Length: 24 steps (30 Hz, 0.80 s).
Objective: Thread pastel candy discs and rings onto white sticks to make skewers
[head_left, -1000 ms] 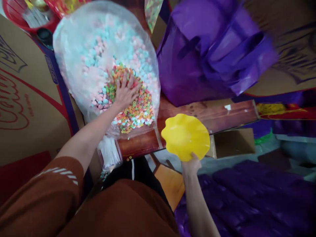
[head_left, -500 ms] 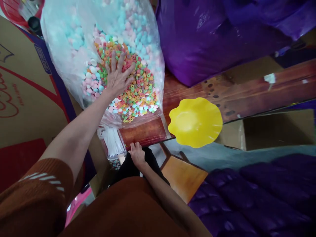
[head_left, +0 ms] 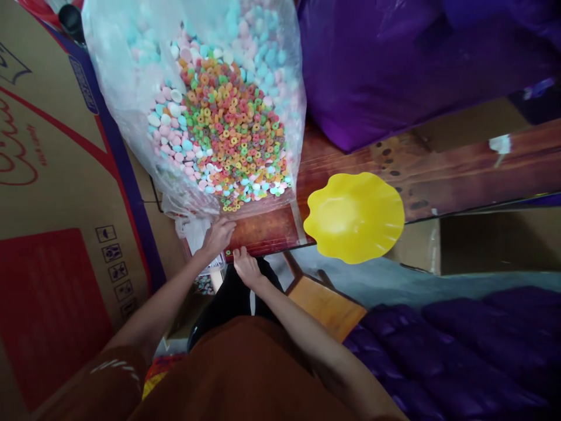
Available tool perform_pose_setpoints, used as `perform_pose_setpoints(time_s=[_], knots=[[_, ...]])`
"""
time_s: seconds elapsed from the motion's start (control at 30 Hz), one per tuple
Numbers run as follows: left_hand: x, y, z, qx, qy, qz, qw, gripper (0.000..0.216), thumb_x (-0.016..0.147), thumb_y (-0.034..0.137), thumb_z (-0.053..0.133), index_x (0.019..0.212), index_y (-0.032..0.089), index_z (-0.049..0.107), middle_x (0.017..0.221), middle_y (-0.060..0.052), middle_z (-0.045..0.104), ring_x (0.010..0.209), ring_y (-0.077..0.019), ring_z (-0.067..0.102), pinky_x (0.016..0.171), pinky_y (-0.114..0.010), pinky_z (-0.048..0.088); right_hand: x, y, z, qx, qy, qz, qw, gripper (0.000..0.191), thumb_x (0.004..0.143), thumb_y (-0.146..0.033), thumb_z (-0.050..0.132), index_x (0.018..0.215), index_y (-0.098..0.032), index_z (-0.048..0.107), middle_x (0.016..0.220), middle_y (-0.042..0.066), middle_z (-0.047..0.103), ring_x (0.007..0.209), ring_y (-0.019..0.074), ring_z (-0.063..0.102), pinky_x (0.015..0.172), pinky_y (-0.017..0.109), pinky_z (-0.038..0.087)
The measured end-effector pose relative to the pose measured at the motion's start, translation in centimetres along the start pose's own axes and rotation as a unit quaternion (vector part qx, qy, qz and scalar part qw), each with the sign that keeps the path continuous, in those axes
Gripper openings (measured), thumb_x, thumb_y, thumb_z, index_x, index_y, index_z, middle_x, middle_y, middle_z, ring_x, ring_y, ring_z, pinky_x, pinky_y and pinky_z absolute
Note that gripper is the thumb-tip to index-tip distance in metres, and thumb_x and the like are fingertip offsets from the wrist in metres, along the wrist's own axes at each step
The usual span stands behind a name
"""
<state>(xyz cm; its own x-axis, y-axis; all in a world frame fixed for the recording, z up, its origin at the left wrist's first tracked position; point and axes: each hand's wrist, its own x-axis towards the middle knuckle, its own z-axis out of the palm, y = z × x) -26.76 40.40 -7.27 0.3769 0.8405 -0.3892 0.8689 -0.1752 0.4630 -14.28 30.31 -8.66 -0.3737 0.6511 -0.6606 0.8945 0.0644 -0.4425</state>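
Note:
My left hand (head_left: 220, 235) is at the table's front edge, just below the mouth of a clear plastic bag (head_left: 118, 111). Its fingers are bent close together; whatever they may hold is hidden. Beside it, my right hand (head_left: 246, 267) curls at the table edge, and I cannot make out anything in its fingers. Small ring-shaped candies (head_left: 232, 111) in mixed colours lie heaped in the bag, over pastel pink, blue and white round candies (head_left: 170, 134). A clear tub (head_left: 195, 231) with white strips is partly covered by my left hand. One loose green ring candy (head_left: 228, 252) lies near my fingers.
A yellow wavy-rimmed bowl (head_left: 355, 217) overhangs the table edge (head_left: 272, 231). Purple bags (head_left: 372, 76) stand behind it. A large carton (head_left: 52, 175) stands on the left. Below are a wooden stool (head_left: 326, 304), an open box (head_left: 495, 242) and quilted purple fabric (head_left: 451, 351).
My left hand has left the ring candies and come down to the table edge, its spread fingers now bent. My right hand stays at the edge. The view has shifted slightly.

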Motion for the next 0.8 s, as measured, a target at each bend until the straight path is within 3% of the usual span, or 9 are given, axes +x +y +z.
perform_pose_setpoints(time_s=[0.13,0.33,0.47,0.6,0.7,0.8], knots=[[-0.3,-1.8,0.1,-0.065,0.082,-0.052,0.993,0.027,0.094,0.017,0.049,0.106,0.016,0.073,0.102,-0.009,0.071,0.098,-0.0218,0.064,0.093,-0.036,0.052,0.1,0.8,-0.2,0.023,0.002,-0.009,1.0,0.032,0.102,-0.013,0.031,0.124,-0.017,0.055,0.114,0.015,0.059,0.09,0.0206,0.069,0.077,0.032,0.057],[0.9,-1.2,-0.7,-0.079,0.111,-0.048,0.99,0.03,0.095,0.018,0.047,0.113,0.017,0.071,0.108,-0.01,0.07,0.1,-0.0221,0.064,0.092,-0.035,0.052,1.4,-0.1,-0.9,0.07,0.029,-0.048,0.996,0.033,0.099,-0.016,0.042,0.129,-0.021,0.056,0.121,0.012,0.057,0.096,0.0197,0.065,0.078,0.028,0.056],[1.5,0.2,-0.8,0.014,0.095,-0.036,0.995,0.031,0.094,0.018,0.051,0.119,0.02,0.069,0.12,-0.011,0.064,0.105,-0.0236,0.061,0.089,-0.034,0.051,2.6,-1.4,-0.8,0.083,0.045,-0.053,0.994,0.038,0.097,-0.008,0.037,0.126,-0.018,0.06,0.118,0.017,0.059,0.092,0.0239,0.065,0.07,0.032,0.055],[2.9,1.1,-0.7,0.142,0.054,-0.019,0.988,0.039,0.092,0.019,0.055,0.129,0.021,0.065,0.127,-0.015,0.06,0.112,-0.0322,0.053,0.091,-0.044,0.046,3.0,-0.6,-0.6,0.122,0.085,-0.057,0.987,0.038,0.088,-0.002,0.048,0.118,-0.018,0.063,0.108,0.013,0.062,0.079,0.0188,0.062,0.068,0.029,0.054],[4.1,0.8,-0.5,0.16,0.028,-0.014,0.987,0.036,0.095,0.016,0.046,0.124,0.02,0.067,0.116,-0.016,0.066,0.108,-0.0337,0.052,0.086,-0.046,0.042,3.1,1.5,-1.3,0.169,0.143,-0.037,0.974,0.023,0.083,-0.006,0.055,0.1,-0.018,0.064,0.095,0.006,0.062,0.076,0.0161,0.06,0.072,0.028,0.053],[4.8,0.0,-0.2,0.127,0.034,0.008,0.991,0.03,0.096,0.015,0.044,0.109,0.019,0.072,0.101,-0.014,0.07,0.103,-0.0324,0.053,0.085,-0.046,0.04,3.7,3.0,-4.3,0.209,0.224,0.021,0.952,0.012,0.09,-0.012,0.05,0.094,-0.016,0.06,0.094,0.006,0.061,0.086,0.0173,0.061,0.082,0.03,0.053]])
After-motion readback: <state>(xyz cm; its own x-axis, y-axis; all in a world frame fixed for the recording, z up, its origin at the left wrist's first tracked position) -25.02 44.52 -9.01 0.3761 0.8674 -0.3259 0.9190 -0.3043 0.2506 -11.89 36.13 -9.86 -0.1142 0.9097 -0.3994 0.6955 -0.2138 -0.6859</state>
